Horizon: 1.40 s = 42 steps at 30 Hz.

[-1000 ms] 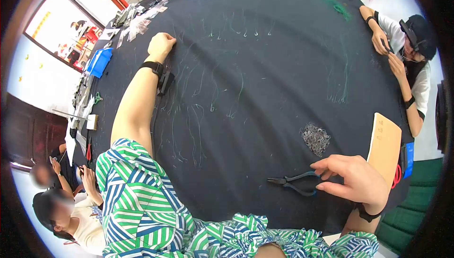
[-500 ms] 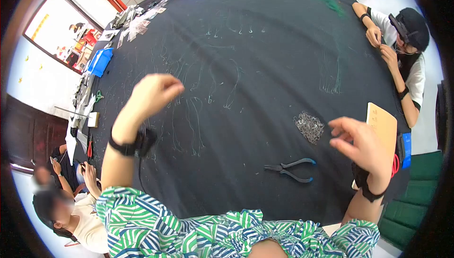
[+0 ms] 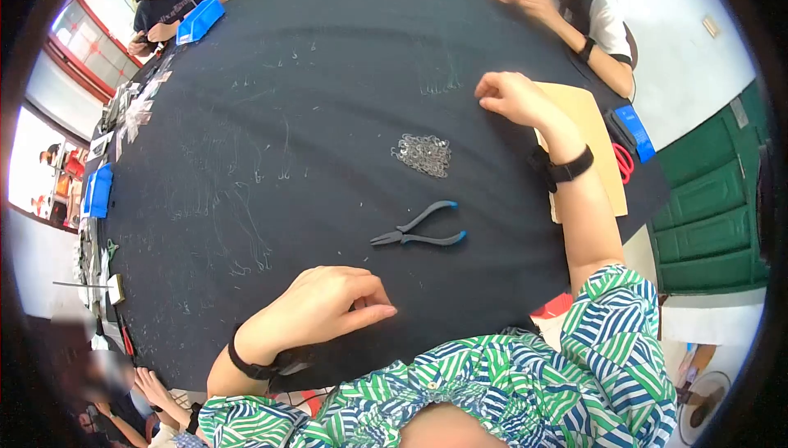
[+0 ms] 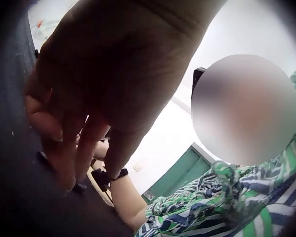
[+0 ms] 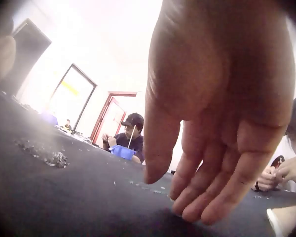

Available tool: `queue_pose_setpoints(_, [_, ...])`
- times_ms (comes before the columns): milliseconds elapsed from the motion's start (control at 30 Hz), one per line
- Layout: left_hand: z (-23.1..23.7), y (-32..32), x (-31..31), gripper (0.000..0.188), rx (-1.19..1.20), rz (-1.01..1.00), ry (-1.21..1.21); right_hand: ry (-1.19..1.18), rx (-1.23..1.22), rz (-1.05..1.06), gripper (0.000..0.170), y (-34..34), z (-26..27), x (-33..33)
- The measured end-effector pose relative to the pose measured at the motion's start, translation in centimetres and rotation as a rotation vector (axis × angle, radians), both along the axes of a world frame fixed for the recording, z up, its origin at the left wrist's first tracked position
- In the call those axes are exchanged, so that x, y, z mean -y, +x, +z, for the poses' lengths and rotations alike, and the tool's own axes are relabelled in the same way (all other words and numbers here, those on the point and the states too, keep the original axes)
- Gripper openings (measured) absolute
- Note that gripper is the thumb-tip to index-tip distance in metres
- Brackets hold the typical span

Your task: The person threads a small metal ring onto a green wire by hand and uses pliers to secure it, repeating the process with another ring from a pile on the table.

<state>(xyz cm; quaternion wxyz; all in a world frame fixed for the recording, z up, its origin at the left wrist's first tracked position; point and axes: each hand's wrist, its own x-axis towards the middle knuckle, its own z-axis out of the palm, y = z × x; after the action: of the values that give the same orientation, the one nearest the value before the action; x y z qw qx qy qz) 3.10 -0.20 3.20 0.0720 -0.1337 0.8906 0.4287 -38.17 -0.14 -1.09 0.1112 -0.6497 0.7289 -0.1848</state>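
My left hand [image 3: 328, 308] hovers over the black cloth near the front edge, fingers loosely bent and holding nothing; the left wrist view shows its palm [image 4: 108, 74]. Pliers [image 3: 419, 230] with blue-tipped handles lie spread to its upper right. My right hand [image 3: 517, 99] is beside the tan notebook [image 3: 587, 136], fingers relaxed with nothing between them; in the right wrist view the hand [image 5: 212, 108] hangs with its fingers extended. A pile of small metal hooks [image 3: 424, 155] lies between the pliers and my right hand.
Threads with hooks [image 3: 238, 226] are spread over the left of the cloth. Red scissors [image 3: 624, 162] and a blue packet [image 3: 636, 132] lie at the right. Blue bins [image 3: 199, 20] stand along the left edge. Other people sit around the table.
The view has swung to the right. My left hand has come back from the threads toward the front edge; my right hand has gone from near the pliers to beside the notebook.
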Motion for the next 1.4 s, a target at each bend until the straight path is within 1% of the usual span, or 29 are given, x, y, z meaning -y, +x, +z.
queue_pose_setpoints(100, [-2.0,-0.8,0.3,0.025,0.091,-0.056,0.073,-0.06,-0.064,-0.002,0.017,0.4,-0.5,1.1])
queue_pose_setpoints(167, [-2.7,-0.9,0.1,0.026,0.101,0.043,0.142,-0.114,-0.131,0.021,0.016,0.3,-1.0,2.4])
queue_pose_setpoints(233, [-3.0,-1.1,0.0,0.025,0.1,0.117,0.215,-0.105,-0.163,0.023,0.016,0.4,-1.0,3.7])
queue_pose_setpoints(300, [-3.2,-1.0,0.2,0.024,0.117,0.133,0.265,-0.075,-0.187,0.01,0.013,0.6,-0.8,4.6])
queue_pose_setpoints(433, [-3.4,-0.9,0.9,0.023,0.135,0.154,0.379,-0.09,-0.329,0.014,0.01,0.1,-1.6,5.9])
queue_pose_setpoints(500, [-3.6,-0.7,1.1,0.023,0.125,0.16,0.42,-0.109,-0.425,0.001,0.01,0.3,-1.7,5.8])
queue_pose_setpoints(600, [-3.8,-0.8,1.1,0.025,0.098,0.162,0.433,0.016,-0.529,-0.068,0.01,0.8,-1.3,4.9])
queue_pose_setpoints(700, [-4.3,-0.5,1.4,0.026,0.071,0.177,0.475,0.075,-0.548,0.032,0.01,3.1,0.7,1.9])
queue_pose_setpoints(800, [-4.5,-0.7,1.8,0.026,0.096,0.221,0.566,0.155,-0.308,0.081,0.014,5.8,3.2,-0.7])
queue_pose_setpoints(900, [-4.2,-0.7,1.8,0.025,0.102,0.232,0.579,0.22,-0.101,-0.005,0.019,5.8,4.4,-1.7])
queue_pose_setpoints(1000, [-4.4,-0.4,1.7,0.024,0.074,0.228,0.575,0.221,0.041,0.026,0.022,6.9,6.2,-2.9])
queue_pose_setpoints(1100, [-4.4,-0.5,1.7,0.023,0.062,0.221,0.568,0.226,-0.072,0.051,0.021,7.0,6.3,-3.4])
queue_pose_setpoints(1167, [-4.6,-0.4,1.8,0.022,0.063,0.225,0.592,0.206,0.086,0.107,0.02,7.8,6.4,-4.3])
queue_pose_setpoints(1267, [-5.0,-0.5,1.3,0.019,-0.162,0.372,0.654,0.18,0.307,0.221,0.02,9.7,6.4,-5.5])
queue_pose_setpoints(1333, [-5.0,-0.9,0.8,0.02,-0.375,0.534,0.569,0.181,0.414,0.305,0.018,11.4,6.5,-6.2])
queue_pose_setpoints(1400, [-4.6,-1.2,0.7,0.028,-0.497,0.579,0.432,0.201,0.479,0.394,0.017,13.5,6.8,-6.6])
